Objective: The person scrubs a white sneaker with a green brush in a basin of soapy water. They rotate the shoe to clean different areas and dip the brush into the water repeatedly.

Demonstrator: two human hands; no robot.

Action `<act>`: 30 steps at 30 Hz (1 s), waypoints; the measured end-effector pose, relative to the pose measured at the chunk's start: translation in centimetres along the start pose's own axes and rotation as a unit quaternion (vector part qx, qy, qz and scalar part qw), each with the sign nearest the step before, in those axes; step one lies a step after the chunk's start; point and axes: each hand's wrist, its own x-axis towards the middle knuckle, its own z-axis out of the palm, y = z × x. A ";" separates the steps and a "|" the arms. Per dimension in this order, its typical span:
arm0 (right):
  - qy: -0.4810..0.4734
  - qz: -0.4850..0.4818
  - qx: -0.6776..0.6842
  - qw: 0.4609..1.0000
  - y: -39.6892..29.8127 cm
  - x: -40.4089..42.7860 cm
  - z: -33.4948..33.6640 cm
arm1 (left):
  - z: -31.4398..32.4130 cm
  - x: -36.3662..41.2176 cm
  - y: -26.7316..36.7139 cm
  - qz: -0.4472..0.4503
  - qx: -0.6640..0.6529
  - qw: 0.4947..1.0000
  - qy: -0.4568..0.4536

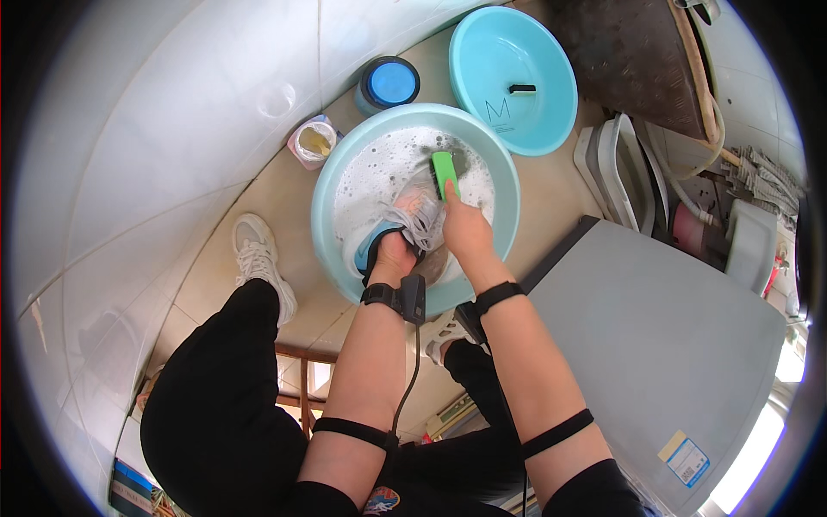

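A light-blue plastic basin (325,258) of sudsy water (381,155) stands before me on the floor. In it lies a wet lace-up shoe (376,243) with pale laces and a blue lining at its opening. My left hand (396,253) reaches into that opening and holds the shoe, its fingers hidden inside. A green-backed scrub brush (444,169) is gripped in my right hand (466,226), index finger laid along its back. Its dark bristles face left, close over the front part of the shoe. Foam hides part of the shoe.
Behind stands a second blue basin (475,52) with a small dark-backed brush (522,89) in it. A blue-lidded tub (392,83) and an opened container (314,141) sit by the tiled wall (194,97). A grey cabinet-like box (646,336) bounds the right.
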 end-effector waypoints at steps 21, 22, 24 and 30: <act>0.050 0.019 0.034 0.998 3.1 4.8 0.0 | 0.6 0.2 -1.2 -0.011 0.033 0.999 0.000; 0.049 0.018 0.033 0.998 3.1 4.7 0.1 | 0.6 0.1 -1.2 -0.015 0.031 0.999 0.005; 0.015 0.027 0.048 0.998 2.4 3.2 0.5 | 0.4 0.3 -0.9 -0.022 0.022 0.999 0.025; -0.071 -0.016 0.054 0.996 -0.4 -4.7 1.8 | -1.6 0.8 -0.8 -0.015 -0.018 0.999 0.027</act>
